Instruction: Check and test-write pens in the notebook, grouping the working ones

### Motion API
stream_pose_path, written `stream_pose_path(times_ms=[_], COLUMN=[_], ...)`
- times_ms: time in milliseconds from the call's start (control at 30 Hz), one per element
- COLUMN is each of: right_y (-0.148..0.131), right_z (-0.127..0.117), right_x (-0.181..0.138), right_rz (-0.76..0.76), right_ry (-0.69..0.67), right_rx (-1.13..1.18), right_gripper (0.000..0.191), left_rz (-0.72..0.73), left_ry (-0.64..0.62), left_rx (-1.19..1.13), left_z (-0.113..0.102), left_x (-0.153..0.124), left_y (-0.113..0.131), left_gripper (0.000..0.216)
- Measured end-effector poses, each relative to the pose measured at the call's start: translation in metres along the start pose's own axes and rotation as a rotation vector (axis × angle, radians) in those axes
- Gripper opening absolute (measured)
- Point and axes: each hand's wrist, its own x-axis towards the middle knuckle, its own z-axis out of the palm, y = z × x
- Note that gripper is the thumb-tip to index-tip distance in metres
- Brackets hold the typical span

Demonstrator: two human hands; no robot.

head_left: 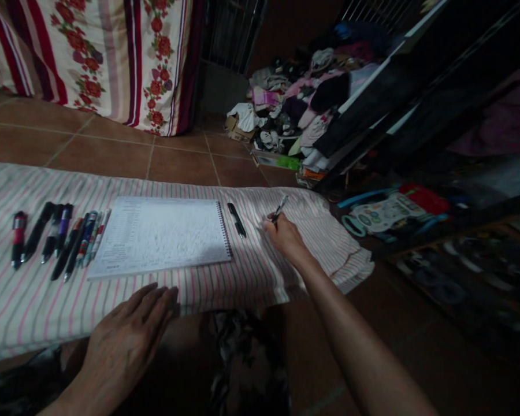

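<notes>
My right hand (283, 231) is closed around a pen (281, 203), over the right part of the striped cloth (260, 277). Left of that hand, a dark pen (236, 219) lies on the cloth beside a spiral notebook (169, 231). The notebook's page carries faint printed or written lines, too small to read. My left hand (132, 323) rests at the near edge of the cloth, below the notebook, with its fingers stretched out and nothing visible in it. Several pens and markers (63, 237) lie side by side left of the notebook.
A flowered, striped curtain (91, 63) hangs beyond the tiled floor (182, 164). At the back right lies a heap of clothes (299, 98). A bag with a red part (398, 211) sits right of the cloth, near dark shelving (450, 254).
</notes>
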Motion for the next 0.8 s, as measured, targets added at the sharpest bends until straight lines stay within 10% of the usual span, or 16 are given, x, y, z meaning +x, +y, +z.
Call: stream_pose_path(times_ms=[233,800], right_y=[0.065,0.083], right_z=[0.000,0.023], right_x=[0.051,0.061], right_rz=[0.101,0.241], right_ry=[-0.091,-0.132], right_rx=[-0.386,-0.382], right_gripper=[0.031,0.044], left_rz=[0.056,0.063], left_ry=[0.048,0.010], left_rx=[-0.011,-0.044], left_z=[0.005,0.008], left_x=[0.013,0.022], left_y=[0.011,0.019], left_gripper=[0.035,0.035])
